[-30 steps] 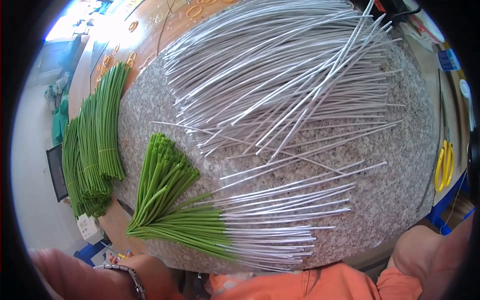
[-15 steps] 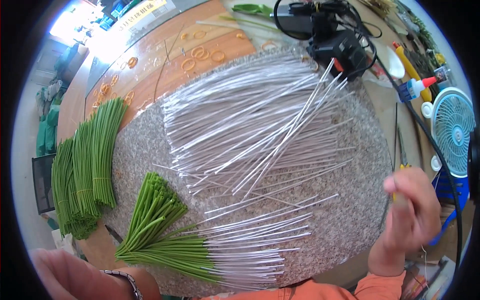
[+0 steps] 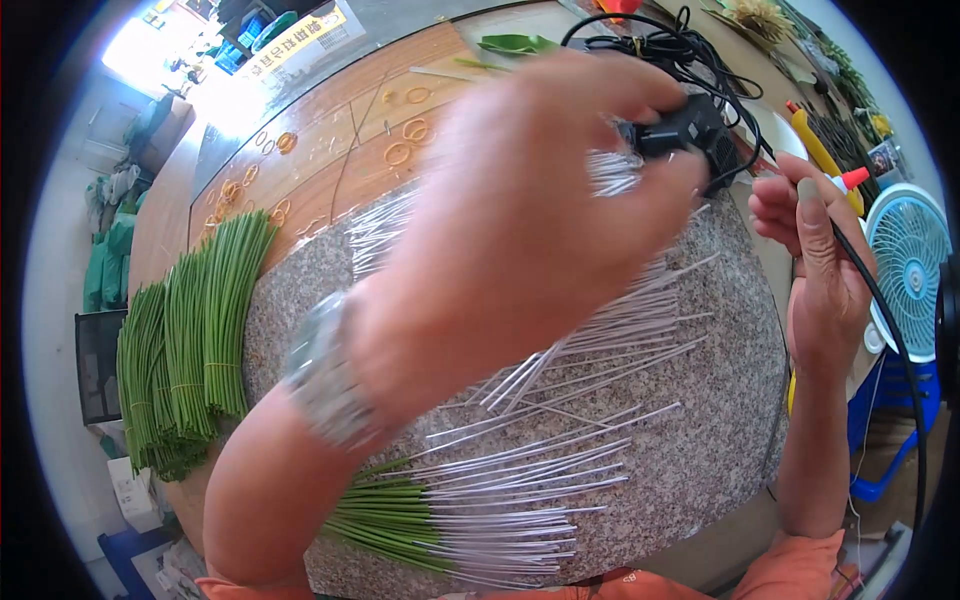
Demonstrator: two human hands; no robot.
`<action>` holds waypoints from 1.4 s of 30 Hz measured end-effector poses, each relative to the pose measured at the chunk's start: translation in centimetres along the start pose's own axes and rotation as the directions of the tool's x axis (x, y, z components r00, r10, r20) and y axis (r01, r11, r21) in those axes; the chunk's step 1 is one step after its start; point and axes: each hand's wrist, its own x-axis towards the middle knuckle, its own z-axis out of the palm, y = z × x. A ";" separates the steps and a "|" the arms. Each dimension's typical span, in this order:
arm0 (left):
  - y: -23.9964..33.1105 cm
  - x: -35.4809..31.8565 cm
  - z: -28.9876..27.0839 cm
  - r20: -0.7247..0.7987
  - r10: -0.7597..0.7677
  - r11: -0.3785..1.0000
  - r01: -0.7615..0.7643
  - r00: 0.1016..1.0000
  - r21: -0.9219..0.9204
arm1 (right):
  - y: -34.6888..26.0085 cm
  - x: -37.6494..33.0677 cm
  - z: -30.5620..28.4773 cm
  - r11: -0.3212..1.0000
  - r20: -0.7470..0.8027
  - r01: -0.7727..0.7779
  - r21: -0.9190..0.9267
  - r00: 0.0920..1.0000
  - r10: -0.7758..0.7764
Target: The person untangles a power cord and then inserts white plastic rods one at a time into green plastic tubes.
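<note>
Both hands are now lifting over the bench [image 3: 700,440], left hand [image 3: 530,230] clamped on the black corded device [image 3: 690,135], right hand [image 3: 815,270] half-curled, empty, beside its cable [image 3: 880,310], which is risking snagging and scattering the white stems [image 3: 560,470].

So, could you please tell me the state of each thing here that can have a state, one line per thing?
Left hand: raised close to the camera, blurred, fingers on the black device.
Black device: held at its left side, cable attached.
Right hand: open, beside the black cable.
White stems: lying loose on the granite slab.
Green bundles: tied, lying flat.
Fan: cannot tell if running.
</note>
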 end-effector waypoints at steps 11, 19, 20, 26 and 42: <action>-0.2 6.6 10.2 0.290 -0.313 0.906 0.376 0.904 -0.193 | 2.5 -0.2 -1.5 0.978 -0.125 0.074 -0.193 0.987 -0.099; -2.1 12.8 6.8 0.440 -0.421 0.385 0.596 0.793 -0.705 | 2.7 0.5 -3.1 0.990 -0.089 0.068 -0.123 0.993 -0.080; -2.0 12.8 6.3 0.458 -0.390 0.372 0.591 0.799 -0.716 | 2.7 0.5 -3.2 0.990 -0.095 0.068 -0.123 0.992 -0.080; -1.7 15.7 1.5 0.629 -0.363 0.756 0.612 0.688 -0.234 | 3.2 0.6 -4.0 0.965 -0.004 0.046 -0.259 0.999 -0.049; -6.8 18.3 -3.3 0.371 -0.580 0.527 0.681 0.725 -0.508 | 3.7 -1.7 -4.3 0.971 -0.043 0.072 -0.230 0.996 -0.084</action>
